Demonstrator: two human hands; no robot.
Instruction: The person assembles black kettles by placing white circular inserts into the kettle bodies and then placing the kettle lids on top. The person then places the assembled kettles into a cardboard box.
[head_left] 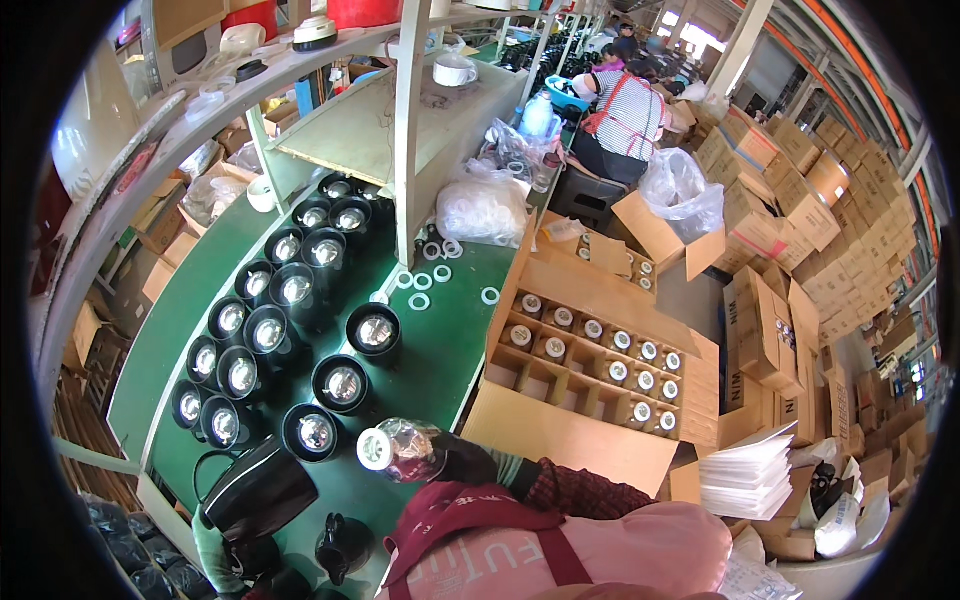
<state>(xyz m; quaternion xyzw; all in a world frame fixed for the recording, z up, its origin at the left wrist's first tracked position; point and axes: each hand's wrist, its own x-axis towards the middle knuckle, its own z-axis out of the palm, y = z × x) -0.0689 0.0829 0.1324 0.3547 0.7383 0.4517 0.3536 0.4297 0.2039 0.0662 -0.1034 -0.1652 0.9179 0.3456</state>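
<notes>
Right hand (465, 462), gloved: closed around glass jar (412, 452), white cap (376, 449) leftward, above green bench (455, 325) | left hand (257, 558): at tilted black jug (265, 487), finger closure unclear | 3 black cups (340, 383) beyond jar | open carton (570, 432) right

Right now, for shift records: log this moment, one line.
left hand: holds black jug | right hand: holds glass jar | carton: white-topped jars inside

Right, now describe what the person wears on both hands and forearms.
The right hand seems to wear a dark glove, grey-green near the wrist; its sleeve is dark red with a fine dark pattern. The left hand seems gloved too, showing black and pale green; its sleeve can't be made out. No markings are readable on either.
</notes>
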